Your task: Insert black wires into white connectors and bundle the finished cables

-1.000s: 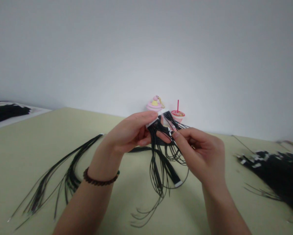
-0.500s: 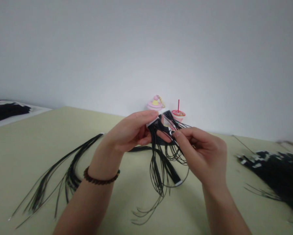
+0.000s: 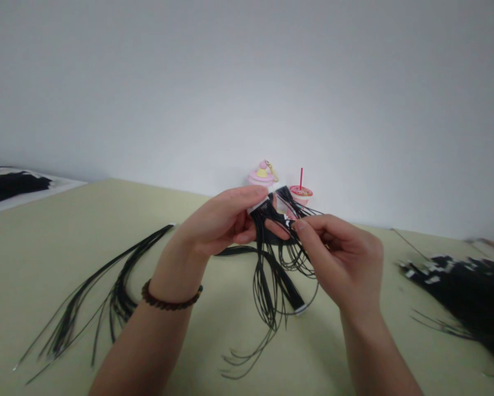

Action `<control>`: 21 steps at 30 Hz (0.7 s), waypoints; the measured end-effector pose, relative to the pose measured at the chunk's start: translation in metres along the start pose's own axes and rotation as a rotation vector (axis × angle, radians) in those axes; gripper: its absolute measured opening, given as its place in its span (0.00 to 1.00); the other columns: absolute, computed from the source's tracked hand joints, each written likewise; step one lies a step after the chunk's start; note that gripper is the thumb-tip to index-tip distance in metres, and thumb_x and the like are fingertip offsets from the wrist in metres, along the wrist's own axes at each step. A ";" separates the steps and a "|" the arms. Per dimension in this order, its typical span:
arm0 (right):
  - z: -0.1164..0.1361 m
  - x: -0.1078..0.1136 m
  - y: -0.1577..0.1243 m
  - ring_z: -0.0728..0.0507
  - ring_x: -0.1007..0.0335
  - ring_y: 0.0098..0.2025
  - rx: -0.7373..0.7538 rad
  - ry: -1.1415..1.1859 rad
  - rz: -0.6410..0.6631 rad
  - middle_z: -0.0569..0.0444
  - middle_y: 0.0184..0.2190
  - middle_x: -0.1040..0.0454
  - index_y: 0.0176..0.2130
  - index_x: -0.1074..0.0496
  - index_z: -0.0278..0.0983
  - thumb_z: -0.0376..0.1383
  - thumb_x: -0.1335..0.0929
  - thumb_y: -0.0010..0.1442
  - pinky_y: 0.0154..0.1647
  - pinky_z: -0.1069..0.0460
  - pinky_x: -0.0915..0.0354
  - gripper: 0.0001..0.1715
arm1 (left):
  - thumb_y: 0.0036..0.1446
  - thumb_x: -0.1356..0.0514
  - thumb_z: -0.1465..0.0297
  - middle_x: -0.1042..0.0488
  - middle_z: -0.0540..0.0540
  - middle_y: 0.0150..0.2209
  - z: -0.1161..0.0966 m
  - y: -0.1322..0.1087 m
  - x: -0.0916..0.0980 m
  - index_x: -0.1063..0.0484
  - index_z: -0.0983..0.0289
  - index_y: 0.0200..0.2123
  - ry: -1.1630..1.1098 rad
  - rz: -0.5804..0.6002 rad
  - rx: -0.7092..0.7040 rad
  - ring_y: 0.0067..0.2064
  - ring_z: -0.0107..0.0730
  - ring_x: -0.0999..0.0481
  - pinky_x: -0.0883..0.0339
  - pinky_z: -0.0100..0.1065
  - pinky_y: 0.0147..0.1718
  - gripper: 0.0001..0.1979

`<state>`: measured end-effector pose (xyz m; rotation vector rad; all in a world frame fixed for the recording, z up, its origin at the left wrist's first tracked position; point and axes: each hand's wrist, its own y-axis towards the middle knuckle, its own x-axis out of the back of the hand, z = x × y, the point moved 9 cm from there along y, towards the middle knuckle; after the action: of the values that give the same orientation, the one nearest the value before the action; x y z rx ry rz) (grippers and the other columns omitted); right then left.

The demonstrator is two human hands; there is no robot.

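Note:
My left hand (image 3: 234,214) grips a wiring harness (image 3: 267,258) near its white connectors, thumb on top. One white connector (image 3: 258,205) shows at the thumb tip, and another white connector (image 3: 276,187) sits just behind it. From both, bundles of thin black wires hang in loops towards the table, and a further white plug (image 3: 300,309) dangles low at the end of a flat bundle. My right hand (image 3: 337,247) pinches with thumb and forefinger beside a small black and white piece among the wires; its exact form is hidden by the fingertips.
Loose black wires (image 3: 125,280) lie on the pale green table (image 3: 118,212) to the left. On the right rests a big pile of black wires (image 3: 469,297) with white ends. Against the wall stand a pink cup (image 3: 301,191) with a straw and a pink toy (image 3: 261,175).
Almost nothing differs. Both hands keep the same hold on the wiring harness, with only a tiny shift of the right fingertips.

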<state>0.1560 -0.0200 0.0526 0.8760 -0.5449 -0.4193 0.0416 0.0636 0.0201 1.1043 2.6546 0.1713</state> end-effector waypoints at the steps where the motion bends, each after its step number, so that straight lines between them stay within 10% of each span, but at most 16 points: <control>1: 0.000 0.000 0.000 0.55 0.43 0.17 0.003 0.002 0.000 0.61 0.16 0.35 0.24 0.26 0.35 0.31 0.32 0.56 0.17 0.58 0.48 0.10 | 0.61 0.45 0.65 0.22 0.58 0.26 0.000 0.000 0.000 0.27 0.69 0.28 0.000 0.001 -0.001 0.14 0.15 0.42 0.53 0.20 0.10 0.15; 21: -0.007 -0.012 0.003 0.54 0.40 0.18 -0.013 -0.013 0.113 0.61 0.16 0.34 0.25 0.27 0.35 0.31 0.33 0.58 0.19 0.58 0.45 0.10 | 0.61 0.44 0.64 0.22 0.56 0.26 0.003 -0.004 -0.007 0.29 0.68 0.29 0.089 0.034 -0.005 0.14 0.15 0.41 0.50 0.20 0.11 0.14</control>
<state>0.1516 -0.0076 0.0476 0.8265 -0.6005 -0.3254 0.0446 0.0557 0.0183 1.1659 2.7122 0.2390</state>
